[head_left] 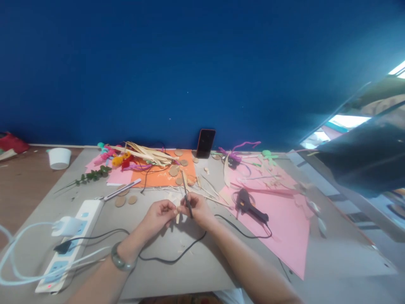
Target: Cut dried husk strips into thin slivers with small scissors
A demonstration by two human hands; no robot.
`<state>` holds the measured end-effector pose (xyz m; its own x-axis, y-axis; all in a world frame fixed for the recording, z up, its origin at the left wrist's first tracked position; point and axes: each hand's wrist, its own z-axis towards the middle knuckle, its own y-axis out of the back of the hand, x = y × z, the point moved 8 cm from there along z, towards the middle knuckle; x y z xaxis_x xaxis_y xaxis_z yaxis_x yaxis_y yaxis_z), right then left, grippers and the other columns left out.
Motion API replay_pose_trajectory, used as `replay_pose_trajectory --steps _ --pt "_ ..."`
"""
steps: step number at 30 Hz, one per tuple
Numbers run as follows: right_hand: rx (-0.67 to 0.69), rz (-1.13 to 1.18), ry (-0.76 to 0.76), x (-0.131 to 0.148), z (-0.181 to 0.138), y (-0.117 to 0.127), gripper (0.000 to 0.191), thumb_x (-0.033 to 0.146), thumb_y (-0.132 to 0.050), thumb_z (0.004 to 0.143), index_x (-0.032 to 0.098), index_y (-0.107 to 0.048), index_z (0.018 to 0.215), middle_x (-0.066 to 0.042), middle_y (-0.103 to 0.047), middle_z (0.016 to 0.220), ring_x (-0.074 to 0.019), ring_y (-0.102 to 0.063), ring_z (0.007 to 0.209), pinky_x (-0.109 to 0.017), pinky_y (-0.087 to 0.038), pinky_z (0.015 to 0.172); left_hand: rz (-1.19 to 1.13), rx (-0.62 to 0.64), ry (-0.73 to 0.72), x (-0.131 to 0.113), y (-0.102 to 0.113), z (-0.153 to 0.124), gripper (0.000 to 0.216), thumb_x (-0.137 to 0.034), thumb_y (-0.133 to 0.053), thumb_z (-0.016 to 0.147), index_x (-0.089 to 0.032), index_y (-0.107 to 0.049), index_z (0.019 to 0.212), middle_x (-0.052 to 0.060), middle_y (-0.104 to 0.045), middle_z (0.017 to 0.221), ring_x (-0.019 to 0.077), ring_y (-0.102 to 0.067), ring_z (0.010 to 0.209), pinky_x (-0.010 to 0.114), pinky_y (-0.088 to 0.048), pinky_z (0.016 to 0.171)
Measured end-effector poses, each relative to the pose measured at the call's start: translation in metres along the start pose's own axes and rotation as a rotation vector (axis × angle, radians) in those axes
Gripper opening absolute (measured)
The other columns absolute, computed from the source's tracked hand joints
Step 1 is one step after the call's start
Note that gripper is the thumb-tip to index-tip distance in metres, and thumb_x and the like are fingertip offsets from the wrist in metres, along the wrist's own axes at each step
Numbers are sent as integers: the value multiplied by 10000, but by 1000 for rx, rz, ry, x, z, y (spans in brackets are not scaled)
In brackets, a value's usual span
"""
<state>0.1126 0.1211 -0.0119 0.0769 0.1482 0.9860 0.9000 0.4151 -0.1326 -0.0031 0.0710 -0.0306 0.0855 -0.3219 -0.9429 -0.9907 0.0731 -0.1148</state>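
Observation:
My left hand (161, 214) is closed in a pinch on a small pale strip (177, 218), whose end pokes out below the fingertips. Against it, fingertips nearly meeting, is my right hand (199, 209), closed round a slim dark tool (189, 205) that points up and away; whether it is scissors or tweezers I cannot tell. The right fingertips also seem to touch the pale strip. Just beyond the hands lie pale scraps and an orange sheet (152, 179) with round wooden discs (174, 170) on it. A bracelet circles my left wrist.
A black glue gun (249, 205) rests on pink sheets (284, 236) at the right, its cord crossing in front of me. On the left are a power strip (90, 210), a utility knife (122, 189), a green sprig (91, 175) and a white cup (59, 158). A phone (205, 143) leans on the blue wall.

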Motion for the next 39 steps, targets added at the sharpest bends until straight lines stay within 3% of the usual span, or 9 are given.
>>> replay_pose_trajectory --steps 14,20,27,39 --pt "-6 1 -5 2 0 1 394 288 -833 511 165 -463 562 25 -581 613 -83 -470 546 -209 -358 525 -14 -30 -75 1 1 2 255 -383 -651 731 -163 -523 725 -64 -479 485 54 -420 378 160 -325 378" --pt "-9 30 -19 0 2 2 394 292 -832 503 167 -462 554 46 -542 570 -73 -448 513 -203 -353 505 55 -38 -94 -3 -2 -1 258 -423 -585 782 -183 -496 751 -99 -392 412 53 -351 335 149 -256 342" --pt "-39 26 -4 6 1 3 398 335 -821 514 172 -460 551 37 -554 574 -84 -462 516 -214 -364 502 49 2 -41 4 -3 2 249 -384 -645 731 -176 -509 732 -60 -506 515 63 -447 383 162 -326 365" --pt "28 103 -42 -1 0 -2 397 290 -839 503 160 -469 562 22 -597 629 -83 -499 545 -209 -372 526 -59 15 -35 5 -2 3 265 -380 -666 728 -157 -523 706 -61 -478 486 51 -407 397 163 -307 398"
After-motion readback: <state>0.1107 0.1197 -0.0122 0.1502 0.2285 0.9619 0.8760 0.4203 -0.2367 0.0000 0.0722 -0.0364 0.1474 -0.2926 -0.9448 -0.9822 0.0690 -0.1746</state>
